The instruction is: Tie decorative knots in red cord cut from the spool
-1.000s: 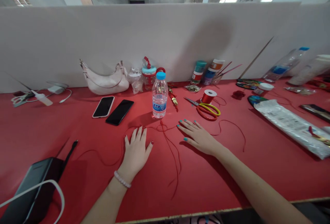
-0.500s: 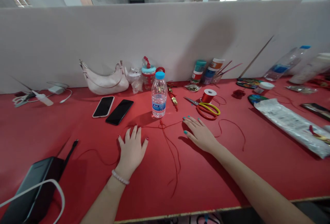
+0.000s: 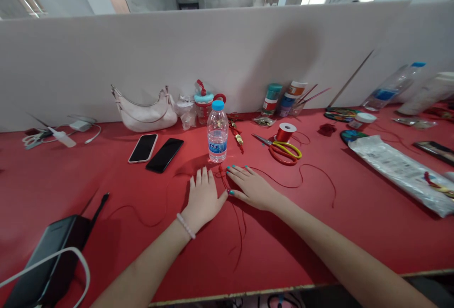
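Flat on the red table, my left hand (image 3: 203, 198) has its fingers stretched out, palm down. My right hand (image 3: 253, 186) lies likewise, fingers extended, and the two thumbs meet or nearly meet. Between and beyond the fingertips is the knotted part of a thin red cord (image 3: 220, 171). Its tails run toward me, and a long strand curves away to the right. Just behind the knot stands a water bottle (image 3: 217, 133) with a blue cap, upright. Whether the fingers press on the cord is hidden.
Scissors (image 3: 283, 151) and a spool of red thread (image 3: 284, 133) lie at the right. Two phones (image 3: 143, 148) and a white handbag (image 3: 147, 111) are at the left. A black power bank (image 3: 49, 256) sits front left. A plastic-wrapped package (image 3: 400, 171) lies far right.
Both hands have slid inward, the left to the right and the right to the left, until the thumbs come together before the bottle. The cord strand on the right now lies more slack.
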`<state>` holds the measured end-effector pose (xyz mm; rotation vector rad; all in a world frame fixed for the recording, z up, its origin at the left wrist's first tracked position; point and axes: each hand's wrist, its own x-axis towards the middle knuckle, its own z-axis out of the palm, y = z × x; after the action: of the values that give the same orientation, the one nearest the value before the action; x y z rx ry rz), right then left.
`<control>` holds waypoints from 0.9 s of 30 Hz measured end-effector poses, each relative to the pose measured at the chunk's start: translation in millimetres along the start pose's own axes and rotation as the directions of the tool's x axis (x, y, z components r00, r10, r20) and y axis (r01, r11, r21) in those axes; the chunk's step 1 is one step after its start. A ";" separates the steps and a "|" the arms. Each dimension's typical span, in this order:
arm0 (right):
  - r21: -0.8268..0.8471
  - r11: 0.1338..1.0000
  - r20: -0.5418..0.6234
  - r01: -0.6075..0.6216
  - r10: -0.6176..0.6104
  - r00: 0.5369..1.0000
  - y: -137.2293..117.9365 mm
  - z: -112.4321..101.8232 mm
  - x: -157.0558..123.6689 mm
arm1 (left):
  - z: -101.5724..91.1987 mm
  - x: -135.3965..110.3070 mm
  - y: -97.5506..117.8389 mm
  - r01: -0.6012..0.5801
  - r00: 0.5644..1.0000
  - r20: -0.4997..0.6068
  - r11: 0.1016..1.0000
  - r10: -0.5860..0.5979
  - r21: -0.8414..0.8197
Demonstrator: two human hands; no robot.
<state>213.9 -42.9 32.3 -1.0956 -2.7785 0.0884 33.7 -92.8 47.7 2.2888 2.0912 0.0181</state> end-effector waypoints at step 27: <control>0.004 0.980 -0.087 -0.198 0.197 0.977 17.2 4.0 0.1 | 17.7 2.9 -5.6 0.183 0.983 0.023 0.983 -0.183 0.011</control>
<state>224.8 -30.3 26.4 -1.3410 -2.5887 0.0549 29.0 -89.8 29.8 2.0803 2.2846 -0.0247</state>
